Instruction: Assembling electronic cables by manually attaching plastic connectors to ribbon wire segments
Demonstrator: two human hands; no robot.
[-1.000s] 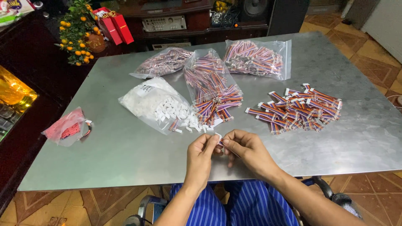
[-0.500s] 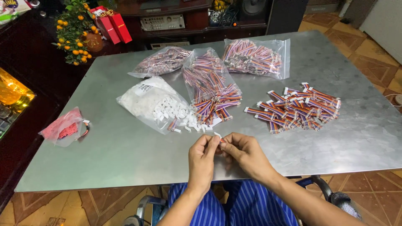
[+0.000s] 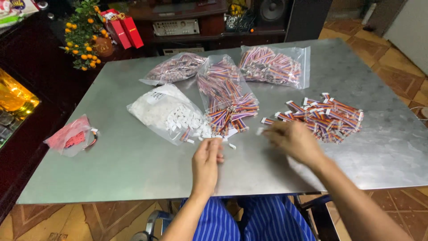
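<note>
Clearly, your blurred right hand (image 3: 294,140) pinched a small white connector (image 3: 260,131) just left of the loose pile of striped wire leads (image 3: 327,117) on the brushed-metal table (image 3: 133,165); your left hand (image 3: 206,163), fingers curled, hovered further left, its hold unclear.

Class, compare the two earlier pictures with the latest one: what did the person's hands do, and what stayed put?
The right hand left the left hand and swung right toward the loose pile of striped wire pieces, blurred, a small white piece at its fingers. The left hand stayed by the table edge. The bags did not move.
</note>
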